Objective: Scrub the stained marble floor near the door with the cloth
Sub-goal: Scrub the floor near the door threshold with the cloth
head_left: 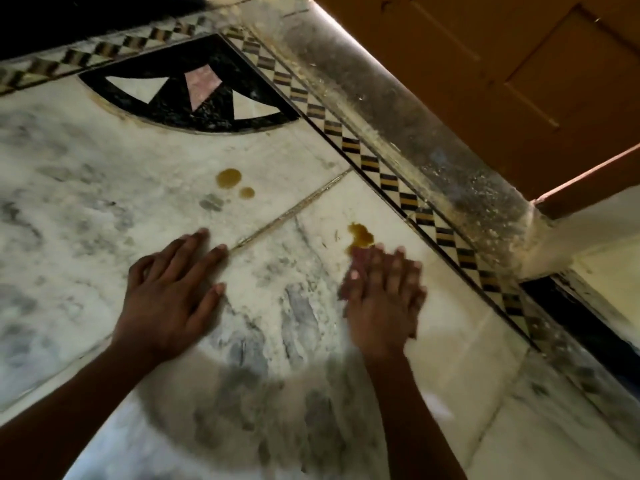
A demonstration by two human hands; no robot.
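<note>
The white marble floor (104, 209) carries brown stains: a round pair (229, 178) near the middle and a blotch (361, 234) further right. My right hand (384, 296) lies flat and motion-blurred on a small reddish cloth (356, 258), pressing it to the floor right below the blotch. Only the cloth's edge shows past my fingers. My left hand (173, 292) rests flat on the marble with fingers spread, holding nothing.
A checkered inlay border (391, 183) runs diagonally along a dusty stone threshold (426, 133), with the brown wooden door (502, 64) beyond it. A black fan-shaped inlay (194, 84) sits at the far corner. A white wall corner (588, 237) stands on the right.
</note>
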